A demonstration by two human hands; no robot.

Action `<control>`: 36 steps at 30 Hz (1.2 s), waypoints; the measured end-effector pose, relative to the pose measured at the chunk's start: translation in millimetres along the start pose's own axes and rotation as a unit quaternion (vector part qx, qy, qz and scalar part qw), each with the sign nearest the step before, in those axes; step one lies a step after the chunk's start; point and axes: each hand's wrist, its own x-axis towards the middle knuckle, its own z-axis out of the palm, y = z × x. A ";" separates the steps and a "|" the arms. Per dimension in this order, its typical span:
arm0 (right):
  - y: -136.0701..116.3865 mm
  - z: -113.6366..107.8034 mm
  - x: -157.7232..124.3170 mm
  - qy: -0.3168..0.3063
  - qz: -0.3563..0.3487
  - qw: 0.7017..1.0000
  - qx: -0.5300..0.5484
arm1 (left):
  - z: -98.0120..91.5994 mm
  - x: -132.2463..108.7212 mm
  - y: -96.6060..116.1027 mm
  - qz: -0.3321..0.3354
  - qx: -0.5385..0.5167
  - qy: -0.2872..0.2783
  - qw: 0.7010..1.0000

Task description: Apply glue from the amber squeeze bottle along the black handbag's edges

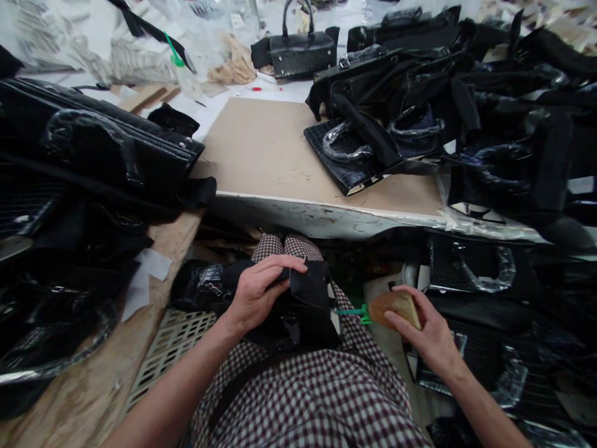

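On my lap lies a black handbag (pixel 298 323), its side facing right. My left hand (pixel 261 289) is closed on the bag's upper edge, fingers over a black flap (pixel 310 283). In my right hand (pixel 426 330) is a squeeze bottle (pixel 396 309) with yellowish-brown contents and a green nozzle. The bottle lies sideways, and its thin green tip points left at the bag's right end. Whether the tip touches the bag I cannot tell.
Ahead stands a table with a brown board (pixel 261 143). Black bags are heaped at its right (pixel 420 112), on the left (pixel 93 137) and low on the right (pixel 480 323). A finished-looking handbag (pixel 303 53), a red pen (pixel 267 89) and another green-tipped bottle (pixel 186 78) stand or lie farther back.
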 end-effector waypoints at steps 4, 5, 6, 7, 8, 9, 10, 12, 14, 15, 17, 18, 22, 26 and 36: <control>-1.3 -4.8 0.2 -0.022 -0.006 1.000 -0.003 | -2.1 -1.4 -0.7 -0.015 -0.010 0.010 1.000; -1.7 -6.9 0.4 -0.040 -0.001 0.999 -0.003 | -2.2 -1.7 -0.9 -0.015 -0.012 0.011 1.000; -1.9 -8.9 0.6 -0.058 0.007 0.998 0.000 | -2.4 -2.0 -1.1 -0.014 -0.014 0.011 1.000; -1.9 -10.7 0.8 -0.072 0.017 0.997 0.004 | -2.7 -2.3 -1.1 -0.014 -0.015 0.012 1.000; -1.5 -12.1 0.9 -0.080 0.029 0.996 0.008 | -3.1 -2.7 -1.1 -0.013 -0.017 0.014 1.000; -0.8 -13.1 0.9 -0.079 0.039 0.996 0.012 | -3.6 -3.1 -0.8 -0.013 -0.018 0.016 1.000; -0.1 -13.6 0.9 -0.074 0.047 0.996 0.014 | -4.4 -3.7 -0.5 -0.014 -0.017 0.019 1.000; 1.4 -13.9 0.6 -0.067 0.055 0.996 0.015 | -6.3 -5.2 0.5 -0.018 -0.012 0.025 0.999; 1.7 -13.7 0.5 -0.070 0.047 0.996 0.011 | -8.3 -7.4 1.6 -0.020 -0.006 0.030 0.999; 1.2 -13.5 0.6 -0.069 0.041 0.997 0.009 | -9.2 -8.5 2.2 -0.019 -0.004 0.032 0.999; -0.6 -12.8 1.5 -0.051 0.033 0.998 0.008 | -10.6 -10.6 3.3 -0.014 -0.006 0.036 0.999; -1.9 -12.1 2.3 -0.037 0.033 0.999 0.012 | -11.1 -11.5 3.8 -0.012 -0.008 0.038 0.999; -7.3 -7.1 6.0 0.007 0.032 0.999 0.024 | -12.9 -14.0 5.1 -0.014 -0.011 0.044 0.999; -10.7 -3.4 6.7 0.014 0.013 1.000 0.011 | -14.9 -16.0 4.5 -0.019 -0.005 0.049 0.999; -12.1 -11.8 2.5 -0.070 0.054 0.996 0.009 | -14.1 -15.6 4.7 -0.021 -0.007 0.049 0.999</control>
